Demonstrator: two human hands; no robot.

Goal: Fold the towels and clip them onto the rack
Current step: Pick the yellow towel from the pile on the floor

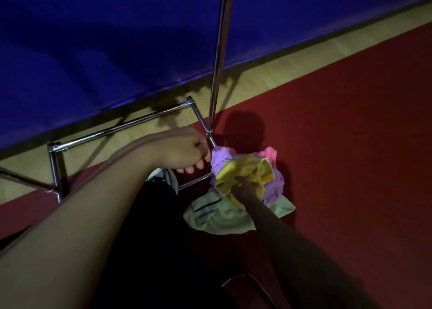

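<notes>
A heap of crumpled towels lies on the red floor by the rack's foot: a yellow towel [245, 170] on top, a purple towel [219, 156] beneath and around it, a pink towel [268, 153] behind, and a pale green striped towel [222, 215] at the bottom. My left hand [184, 149] reaches down and pinches the purple towel's upper left corner. My right hand [245, 187] is dug into the yellow towel, fingers closed on its folds. The chrome rack [217, 74] shows its upright pole and its rectangular base frame.
A blue padded wall [105, 51] runs along the back above a strip of pale wooden floor [268, 74]. My dark trousers and a striped shoe [163, 177] are just left of the heap. A thin metal frame [245, 283] shows at the bottom edge.
</notes>
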